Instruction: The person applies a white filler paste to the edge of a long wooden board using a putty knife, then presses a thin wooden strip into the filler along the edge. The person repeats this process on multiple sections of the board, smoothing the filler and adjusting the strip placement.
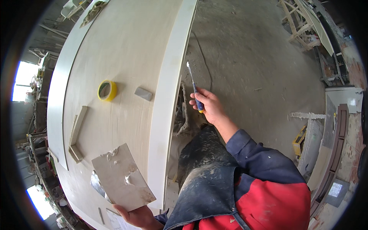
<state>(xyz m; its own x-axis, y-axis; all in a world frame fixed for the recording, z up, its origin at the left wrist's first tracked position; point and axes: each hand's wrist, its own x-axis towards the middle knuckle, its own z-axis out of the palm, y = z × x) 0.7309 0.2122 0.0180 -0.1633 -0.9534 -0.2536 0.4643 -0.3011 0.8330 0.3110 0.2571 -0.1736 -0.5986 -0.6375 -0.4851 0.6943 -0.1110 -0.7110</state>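
Note:
My right hand (pixel 213 108) grips the blue handle of a screwdriver (pixel 196 89) with a yellow butt end. Its thin shaft points up and away, and a dab of white paste sits on the tip, beyond the panel's right edge. At the lower left, my left hand (pixel 138 217) pinches the near edge of a flat beige board (pixel 119 174), tilted over the large panel (pixel 126 57). White filler paste (pixel 133 179) lies in lumps on the board. A shiny metallic piece (pixel 96 184) shows partly from behind it.
On the panel lie a yellow tape roll (pixel 107 91), a grey block (pixel 143 94), wooden strips (pixel 78 128) and, at its far end, a cloth (pixel 93 13). A cable (pixel 205 57) crosses the concrete floor. Wooden frames (pixel 301 27) stand far right; cluttered shelving (pixel 41 161) lines the left.

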